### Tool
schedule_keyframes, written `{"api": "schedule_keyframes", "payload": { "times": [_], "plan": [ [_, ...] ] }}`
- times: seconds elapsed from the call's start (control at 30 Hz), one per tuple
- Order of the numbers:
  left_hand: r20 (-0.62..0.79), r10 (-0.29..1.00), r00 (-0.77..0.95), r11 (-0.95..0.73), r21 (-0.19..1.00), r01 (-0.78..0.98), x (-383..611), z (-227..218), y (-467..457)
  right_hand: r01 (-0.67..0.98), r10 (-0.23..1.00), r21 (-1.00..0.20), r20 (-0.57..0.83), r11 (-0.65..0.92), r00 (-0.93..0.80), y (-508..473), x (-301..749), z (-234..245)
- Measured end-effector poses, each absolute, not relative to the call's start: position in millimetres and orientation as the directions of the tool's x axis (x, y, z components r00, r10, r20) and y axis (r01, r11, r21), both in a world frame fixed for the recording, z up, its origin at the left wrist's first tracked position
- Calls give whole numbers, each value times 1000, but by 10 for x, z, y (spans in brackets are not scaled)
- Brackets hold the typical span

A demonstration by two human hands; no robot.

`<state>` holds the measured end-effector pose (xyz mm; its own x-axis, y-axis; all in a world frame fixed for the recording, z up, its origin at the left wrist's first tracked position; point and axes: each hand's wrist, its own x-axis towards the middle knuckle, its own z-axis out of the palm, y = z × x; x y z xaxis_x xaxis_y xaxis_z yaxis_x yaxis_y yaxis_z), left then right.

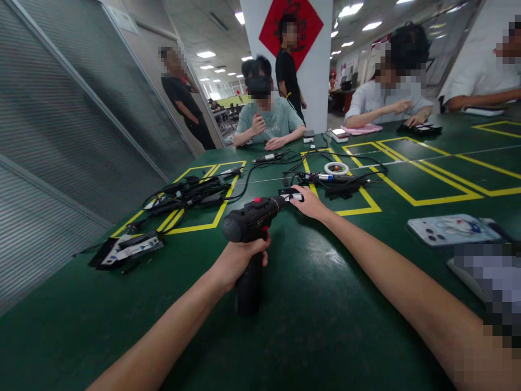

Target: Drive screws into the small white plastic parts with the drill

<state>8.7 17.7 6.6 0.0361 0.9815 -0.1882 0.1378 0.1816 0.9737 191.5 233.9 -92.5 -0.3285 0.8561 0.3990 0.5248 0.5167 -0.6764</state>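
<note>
My left hand (240,259) is wrapped round the grip of a black cordless drill (250,220) with a red switch on top, held upright over the green table (309,304). The drill's nose points right. My right hand (308,202) reaches out to the drill's front end, fingers pinched on a small white-and-black piece (293,197) at the chuck.
Yellow tape boxes (366,201) mark the table. Black cables and tools (191,193) lie at left, a flat black-and-white device (130,247) nearer the edge. A white tape ring (336,168) sits beyond. A phone (451,229) lies at right. Several people sit or stand at the far side.
</note>
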Motion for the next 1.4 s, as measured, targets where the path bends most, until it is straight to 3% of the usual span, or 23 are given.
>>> {"api": "schedule_keyframes", "payload": {
  "times": [1.4],
  "plan": [
    [-189,982,23,186,977,101,65,51,171,543,864,-671,383,504,-327,2340,1917,-925]
  ]
}}
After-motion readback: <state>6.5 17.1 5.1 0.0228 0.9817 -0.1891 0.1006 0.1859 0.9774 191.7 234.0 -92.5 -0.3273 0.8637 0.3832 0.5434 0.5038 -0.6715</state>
